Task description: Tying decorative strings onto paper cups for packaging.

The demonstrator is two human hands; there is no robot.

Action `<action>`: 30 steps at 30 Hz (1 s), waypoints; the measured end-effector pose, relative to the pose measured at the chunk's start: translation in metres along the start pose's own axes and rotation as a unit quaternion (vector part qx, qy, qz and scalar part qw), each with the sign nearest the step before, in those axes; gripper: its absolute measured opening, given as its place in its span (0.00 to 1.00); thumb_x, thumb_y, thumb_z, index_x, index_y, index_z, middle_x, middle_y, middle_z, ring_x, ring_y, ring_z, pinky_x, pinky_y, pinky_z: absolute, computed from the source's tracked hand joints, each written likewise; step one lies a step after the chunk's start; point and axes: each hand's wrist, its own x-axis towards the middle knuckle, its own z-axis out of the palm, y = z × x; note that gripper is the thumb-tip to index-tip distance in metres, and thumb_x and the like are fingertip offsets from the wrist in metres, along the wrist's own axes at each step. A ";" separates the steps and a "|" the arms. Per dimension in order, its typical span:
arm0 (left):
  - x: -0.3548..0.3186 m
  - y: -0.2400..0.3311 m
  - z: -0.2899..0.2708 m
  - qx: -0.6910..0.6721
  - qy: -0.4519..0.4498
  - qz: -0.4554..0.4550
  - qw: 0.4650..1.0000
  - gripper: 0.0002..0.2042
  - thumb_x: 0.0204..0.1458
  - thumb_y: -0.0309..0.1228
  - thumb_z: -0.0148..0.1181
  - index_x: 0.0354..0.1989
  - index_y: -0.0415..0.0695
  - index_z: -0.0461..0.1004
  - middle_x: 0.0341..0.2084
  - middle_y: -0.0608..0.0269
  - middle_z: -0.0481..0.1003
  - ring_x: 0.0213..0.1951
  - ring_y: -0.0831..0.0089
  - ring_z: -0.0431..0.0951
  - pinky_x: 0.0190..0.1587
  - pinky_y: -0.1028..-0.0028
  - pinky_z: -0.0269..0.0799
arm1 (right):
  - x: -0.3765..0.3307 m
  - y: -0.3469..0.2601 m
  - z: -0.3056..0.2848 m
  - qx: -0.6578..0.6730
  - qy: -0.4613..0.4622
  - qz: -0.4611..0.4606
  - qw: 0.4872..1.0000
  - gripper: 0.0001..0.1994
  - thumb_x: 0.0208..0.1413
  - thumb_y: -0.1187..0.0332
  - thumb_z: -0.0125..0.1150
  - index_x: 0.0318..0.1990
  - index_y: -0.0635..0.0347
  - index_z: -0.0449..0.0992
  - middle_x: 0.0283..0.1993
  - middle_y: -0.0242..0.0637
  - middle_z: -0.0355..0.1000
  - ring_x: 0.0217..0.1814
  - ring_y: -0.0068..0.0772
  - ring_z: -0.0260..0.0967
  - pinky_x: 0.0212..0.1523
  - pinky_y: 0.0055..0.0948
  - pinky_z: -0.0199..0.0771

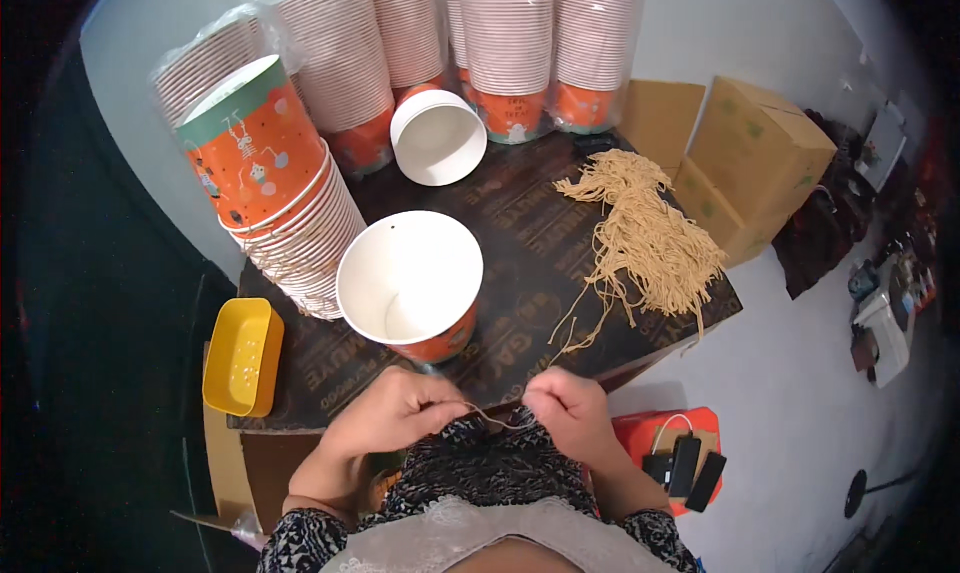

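My left hand (405, 410) and my right hand (575, 413) are both closed in a pinch at the table's front edge. A thin tan cord (492, 419) runs slack between them, with one end in each hand's fingers. Just beyond my left hand a large paper bucket (458, 339) stands upright, white inside and orange outside. Near its far rim a small dark hole shows in the white wall. Past my right hand lies a loose bundle of tan cords (655, 238), a few strands trailing toward me.
A tall nested stack of buckets (300, 228) leans at the left, strung with cords. Beside it sits a yellow plastic tub (240, 358). Another bucket (438, 138) lies tipped, with plastic-wrapped stacks (510, 33) behind. Cardboard boxes (755, 158) stand right; a red stool (712, 428) holds black devices.
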 end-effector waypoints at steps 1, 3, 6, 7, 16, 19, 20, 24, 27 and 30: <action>0.000 0.001 -0.001 0.000 0.001 0.002 1.000 0.06 0.54 0.27 0.61 0.34 0.37 0.79 0.24 0.53 0.78 0.27 0.66 0.80 0.31 0.70 0.73 | 0.001 -0.002 -0.002 -0.015 -0.010 0.011 1.000 0.03 0.57 0.75 0.58 0.36 0.66 0.73 0.31 0.40 0.73 0.34 0.31 0.74 0.39 0.30 0.73; 0.004 0.008 0.000 0.020 0.003 0.033 0.999 0.06 0.54 0.27 0.61 0.34 0.36 0.79 0.24 0.54 0.78 0.27 0.65 0.80 0.32 0.70 0.73 | 0.016 -0.007 0.013 -0.037 0.049 -0.140 0.988 0.07 0.56 0.79 0.55 0.42 0.64 0.73 0.35 0.35 0.71 0.35 0.23 0.69 0.35 0.24 0.69; 0.012 0.013 0.001 0.038 -0.014 0.070 0.997 0.06 0.55 0.27 0.61 0.34 0.36 0.79 0.24 0.54 0.78 0.27 0.66 0.79 0.32 0.70 0.73 | 0.016 -0.012 0.021 0.009 -0.045 -0.058 0.997 0.07 0.58 0.77 0.55 0.43 0.66 0.73 0.37 0.35 0.72 0.36 0.22 0.70 0.35 0.24 0.70; 0.012 0.014 -0.001 0.039 -0.012 0.071 0.997 0.06 0.55 0.27 0.61 0.34 0.36 0.79 0.24 0.54 0.78 0.27 0.66 0.79 0.32 0.70 0.73 | 0.015 -0.012 0.022 0.072 -0.122 0.038 0.989 0.06 0.58 0.76 0.56 0.41 0.67 0.74 0.33 0.33 0.73 0.33 0.21 0.70 0.34 0.23 0.70; 0.004 -0.005 -0.017 -0.129 0.050 -0.011 0.990 0.06 0.57 0.25 0.61 0.30 0.35 0.79 0.19 0.67 0.76 0.23 0.82 0.73 0.27 0.80 0.67 | 0.011 -0.006 -0.002 0.047 0.023 0.087 0.995 0.07 0.61 0.73 0.54 0.34 0.65 0.76 0.28 0.31 0.72 0.30 0.18 0.66 0.33 0.22 0.68; 0.003 -0.006 -0.016 -0.139 0.059 -0.021 0.988 0.07 0.57 0.26 0.61 0.30 0.36 0.80 0.19 0.67 0.76 0.23 0.82 0.73 0.27 0.80 0.67 | 0.009 0.001 -0.004 0.051 0.044 0.087 0.994 0.07 0.61 0.73 0.54 0.33 0.65 0.76 0.28 0.30 0.72 0.31 0.17 0.66 0.33 0.22 0.68; 0.003 -0.006 -0.016 -0.141 0.060 -0.021 0.988 0.07 0.57 0.26 0.61 0.30 0.36 0.80 0.19 0.67 0.76 0.23 0.82 0.73 0.27 0.80 0.67 | 0.009 0.003 -0.003 0.066 0.061 0.079 0.993 0.06 0.59 0.73 0.55 0.33 0.65 0.77 0.24 0.26 0.69 0.26 0.14 0.62 0.28 0.20 0.63; 0.002 -0.005 -0.011 -0.096 0.071 -0.024 0.993 0.07 0.57 0.26 0.60 0.28 0.36 0.79 0.17 0.67 0.75 0.21 0.83 0.73 0.25 0.79 0.67 | 0.009 0.018 -0.001 -0.103 0.046 -0.011 0.994 0.04 0.56 0.75 0.57 0.35 0.67 0.77 0.28 0.32 0.73 0.32 0.19 0.69 0.32 0.22 0.68; 0.004 0.005 -0.004 0.010 0.044 0.024 0.999 0.09 0.56 0.28 0.61 0.27 0.37 0.77 0.16 0.62 0.75 0.19 0.75 0.75 0.23 0.73 0.68 | 0.025 -0.010 0.011 -0.114 0.015 -0.128 0.985 0.12 0.56 0.77 0.52 0.46 0.67 0.75 0.53 0.45 0.74 0.63 0.32 0.67 0.61 0.33 0.64; 0.003 0.012 -0.004 0.073 0.039 0.053 0.995 0.08 0.54 0.30 0.62 0.29 0.38 0.78 0.18 0.53 0.75 0.23 0.59 0.79 0.26 0.67 0.72 | 0.021 -0.027 0.028 0.078 -0.090 0.039 0.992 0.11 0.63 0.74 0.46 0.49 0.69 0.73 0.45 0.38 0.75 0.49 0.27 0.71 0.52 0.29 0.70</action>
